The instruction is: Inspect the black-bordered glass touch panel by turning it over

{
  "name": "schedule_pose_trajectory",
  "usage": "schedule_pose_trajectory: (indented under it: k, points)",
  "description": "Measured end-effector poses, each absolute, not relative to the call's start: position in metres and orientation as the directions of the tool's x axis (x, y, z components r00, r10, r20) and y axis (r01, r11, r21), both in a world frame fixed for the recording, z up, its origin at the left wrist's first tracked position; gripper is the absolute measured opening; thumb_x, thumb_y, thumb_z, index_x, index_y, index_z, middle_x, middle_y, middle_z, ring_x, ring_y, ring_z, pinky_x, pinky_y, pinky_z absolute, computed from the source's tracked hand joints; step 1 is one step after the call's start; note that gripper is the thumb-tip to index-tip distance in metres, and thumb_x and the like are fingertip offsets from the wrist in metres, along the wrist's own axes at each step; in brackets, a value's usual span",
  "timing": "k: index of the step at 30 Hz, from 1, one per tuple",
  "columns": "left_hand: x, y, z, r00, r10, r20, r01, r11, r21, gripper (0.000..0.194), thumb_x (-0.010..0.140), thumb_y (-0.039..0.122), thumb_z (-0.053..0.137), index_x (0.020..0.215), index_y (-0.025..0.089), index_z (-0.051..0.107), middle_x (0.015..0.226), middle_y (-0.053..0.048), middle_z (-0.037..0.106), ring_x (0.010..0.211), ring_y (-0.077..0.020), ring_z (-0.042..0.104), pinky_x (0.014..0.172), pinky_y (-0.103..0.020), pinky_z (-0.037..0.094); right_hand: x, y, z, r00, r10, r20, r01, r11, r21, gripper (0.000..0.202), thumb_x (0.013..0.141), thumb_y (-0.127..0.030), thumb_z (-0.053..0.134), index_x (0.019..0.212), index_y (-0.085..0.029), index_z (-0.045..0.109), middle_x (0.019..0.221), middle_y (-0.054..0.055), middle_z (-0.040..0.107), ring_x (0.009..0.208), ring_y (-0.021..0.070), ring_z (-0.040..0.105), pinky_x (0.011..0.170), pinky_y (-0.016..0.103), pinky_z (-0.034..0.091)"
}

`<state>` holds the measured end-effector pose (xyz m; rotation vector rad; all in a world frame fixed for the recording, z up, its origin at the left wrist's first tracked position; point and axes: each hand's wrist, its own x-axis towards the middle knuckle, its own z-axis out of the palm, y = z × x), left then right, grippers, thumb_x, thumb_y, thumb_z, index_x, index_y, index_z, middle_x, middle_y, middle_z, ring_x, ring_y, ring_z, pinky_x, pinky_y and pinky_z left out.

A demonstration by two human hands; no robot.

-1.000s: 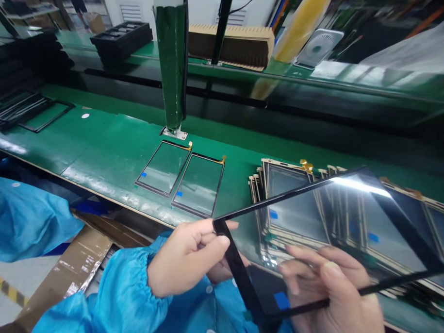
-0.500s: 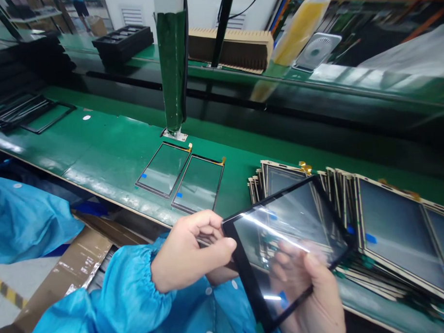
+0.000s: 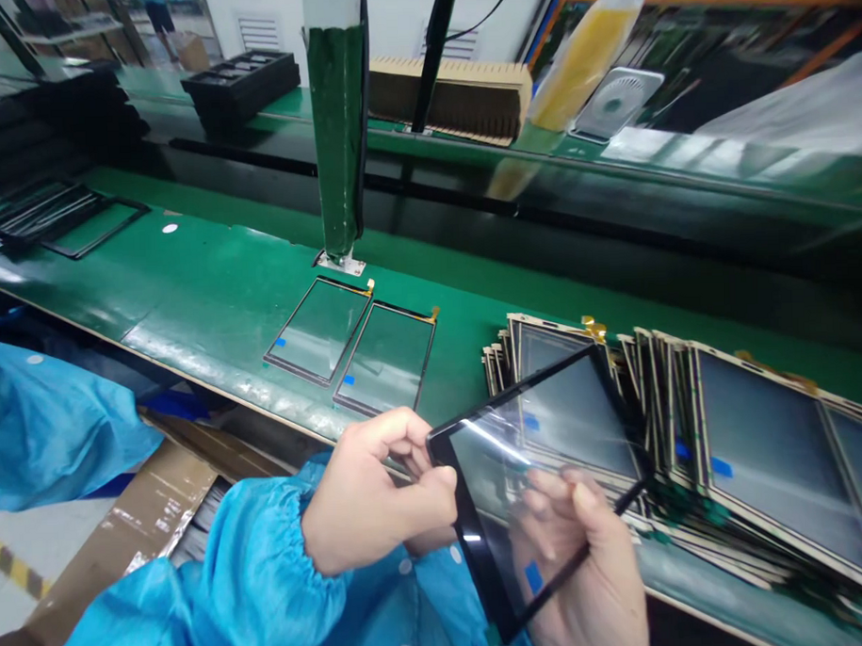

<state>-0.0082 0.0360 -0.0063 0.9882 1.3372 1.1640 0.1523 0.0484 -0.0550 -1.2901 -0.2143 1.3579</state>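
Left hand point(image 3: 370, 499), blue sleeve at the wrist, pinches the upper left corner of a black-framed glass panel point(image 3: 549, 451) held tilted above the table point(image 3: 203, 284) edge. Right hand point(image 3: 588, 567) supports the panel's lower edge from behind, its fingers point(image 3: 550, 484) visible through the glass. Beyond the panel, a fanned stack of tan-edged panels point(image 3: 760, 434) lies on the green table. Two thin panels point(image 3: 353, 340) lie flat side by side, near a green post point(image 3: 337, 128). Black trays point(image 3: 242, 80) sit far left.
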Motion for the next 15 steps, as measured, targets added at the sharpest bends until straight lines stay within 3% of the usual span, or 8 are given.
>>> schedule_pose_trajectory:
  k: [4,6,8,10,12,15]
  points:
    - [-0.013,0.034,-0.008,-0.019,0.987,-0.158,-0.081,0.156,0.984,0.009,0.072,0.019,0.062,0.067,0.016,0.056,0.058,0.001,0.061,0.054,-0.0098,0.057,0.055,-0.019,0.046,0.157,0.048,-0.060,0.262,0.791,-0.553,-0.575,-0.332,-0.748,0.028,0.061,-0.028,0.075,0.083,-0.020,0.060,0.069,-0.003,0.067,0.055,0.0112,0.060,0.049,0.019,0.053]
    - [-0.020,0.033,-0.010,0.012,0.999,-0.034,-0.052,0.035,0.998,0.007,0.079,0.023,0.064,0.079,0.016,0.063,0.071,-0.002,0.069,0.068,-0.0128,0.064,0.068,-0.022,0.050,0.161,0.048,-0.061,0.191,0.776,-0.601,-0.606,-0.388,-0.694,0.030,0.062,-0.029,0.076,0.084,-0.020,0.059,0.071,-0.003,0.066,0.055,0.0110,0.060,0.046,0.018,0.051]
    - [-0.028,0.033,-0.012,-0.039,0.980,0.194,0.046,-0.192,0.980,0.028,0.075,0.026,0.073,0.101,0.021,0.065,0.102,-0.004,0.070,0.098,-0.0177,0.063,0.089,-0.027,0.047,0.164,0.050,-0.058,0.126,0.748,-0.652,-0.631,-0.446,-0.634,0.033,0.062,-0.031,0.077,0.088,-0.021,0.059,0.073,-0.002,0.066,0.056,0.0111,0.059,0.042,0.017,0.048]
    - [-0.035,0.034,-0.013,-0.081,0.929,0.361,0.128,-0.350,0.928,0.059,0.067,0.029,0.081,0.120,0.028,0.058,0.131,-0.005,0.057,0.122,-0.0227,0.050,0.102,-0.031,0.040,0.164,0.053,-0.053,0.107,0.734,-0.670,-0.634,-0.469,-0.615,0.037,0.061,-0.032,0.078,0.091,-0.021,0.059,0.074,-0.002,0.067,0.057,0.0113,0.061,0.044,0.017,0.049]
    - [-0.036,0.034,-0.013,-0.040,0.948,0.317,0.069,-0.314,0.947,0.064,0.070,0.036,0.078,0.128,0.030,0.052,0.137,-0.006,0.051,0.124,-0.0242,0.049,0.100,-0.033,0.043,0.162,0.057,-0.047,0.125,0.760,-0.638,-0.626,-0.438,-0.645,0.039,0.061,-0.034,0.079,0.092,-0.021,0.058,0.077,-0.002,0.068,0.061,0.0117,0.063,0.048,0.017,0.051]
    - [-0.024,0.030,-0.011,0.181,0.983,-0.014,-0.150,0.041,0.988,0.042,0.084,0.042,0.062,0.120,0.021,0.059,0.118,-0.011,0.066,0.103,-0.0216,0.064,0.085,-0.030,0.051,0.154,0.060,-0.037,0.195,0.851,-0.488,-0.606,-0.287,-0.742,0.037,0.062,-0.035,0.079,0.089,-0.020,0.058,0.081,0.000,0.069,0.065,0.0131,0.065,0.047,0.017,0.049]
